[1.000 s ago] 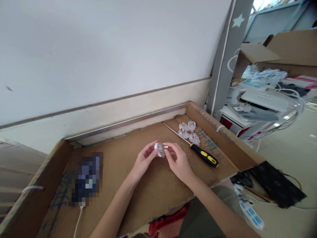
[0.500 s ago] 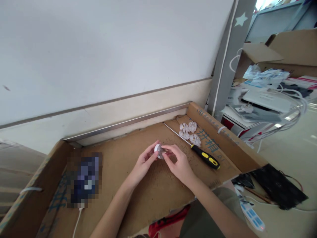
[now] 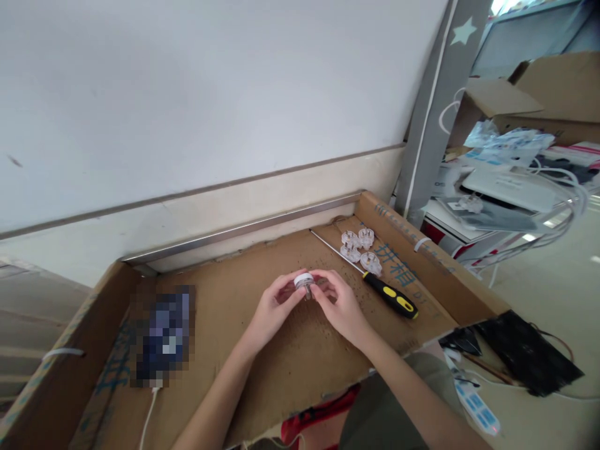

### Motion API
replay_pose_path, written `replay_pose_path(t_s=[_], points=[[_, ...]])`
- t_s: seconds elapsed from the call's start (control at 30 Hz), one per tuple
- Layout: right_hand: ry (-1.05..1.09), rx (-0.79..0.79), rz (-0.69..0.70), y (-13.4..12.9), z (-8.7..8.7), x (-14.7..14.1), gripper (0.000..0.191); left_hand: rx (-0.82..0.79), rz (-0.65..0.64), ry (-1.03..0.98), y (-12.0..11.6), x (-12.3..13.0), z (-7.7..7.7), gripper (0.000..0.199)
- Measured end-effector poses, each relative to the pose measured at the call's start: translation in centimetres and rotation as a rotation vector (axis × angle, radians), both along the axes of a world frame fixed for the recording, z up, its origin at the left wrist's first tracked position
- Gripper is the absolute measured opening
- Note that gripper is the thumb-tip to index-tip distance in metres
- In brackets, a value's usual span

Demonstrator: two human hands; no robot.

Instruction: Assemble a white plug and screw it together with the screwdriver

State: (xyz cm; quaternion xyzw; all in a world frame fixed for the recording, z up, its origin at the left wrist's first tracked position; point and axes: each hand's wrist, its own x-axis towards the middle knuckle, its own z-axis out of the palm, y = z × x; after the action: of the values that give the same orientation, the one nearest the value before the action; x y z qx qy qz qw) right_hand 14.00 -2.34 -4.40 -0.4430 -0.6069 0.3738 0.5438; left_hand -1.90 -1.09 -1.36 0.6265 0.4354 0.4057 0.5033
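since a second ago the plug (image 3: 304, 283) is turning in my grip, white face now upward. my left hand (image 3: 272, 307) and right hand (image 3: 340, 304) are both pinching it above the tabletop (image 3: 262, 362), screwdriver (image 3: 375, 284) lying just right.

You sit in a small assembly workshop. A flattened cardboard box (image 3: 290, 350) serves as your bench against a bare wall, with a screwdriver (image 3: 370, 281) and clear plastic plug parts (image 3: 359, 247) on it. Cartons (image 3: 529, 94), bagged cables (image 3: 510, 147) and a power strip (image 3: 473, 403) crowd your right.
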Motion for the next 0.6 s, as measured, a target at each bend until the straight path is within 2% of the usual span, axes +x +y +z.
replay_pose_path(t_s=[0.1, 0.23, 0.6], points=[[-0.025, 0.006, -0.027, -0.19, 0.35, 0.00, 0.025, 0.042, 0.038, 0.021, 0.10, -0.14, -0.12, 0.030], [-0.071, 0.012, -0.016, -0.34, 0.59, 0.01, 0.023, 0.077, 0.020, 0.073, -0.02, -0.25, 0.03, 0.026], [-0.076, -0.040, 0.008, -0.38, 0.56, -0.08, 0.025, 0.193, 0.056, 0.250, -0.83, 0.60, 0.18, 0.028]])
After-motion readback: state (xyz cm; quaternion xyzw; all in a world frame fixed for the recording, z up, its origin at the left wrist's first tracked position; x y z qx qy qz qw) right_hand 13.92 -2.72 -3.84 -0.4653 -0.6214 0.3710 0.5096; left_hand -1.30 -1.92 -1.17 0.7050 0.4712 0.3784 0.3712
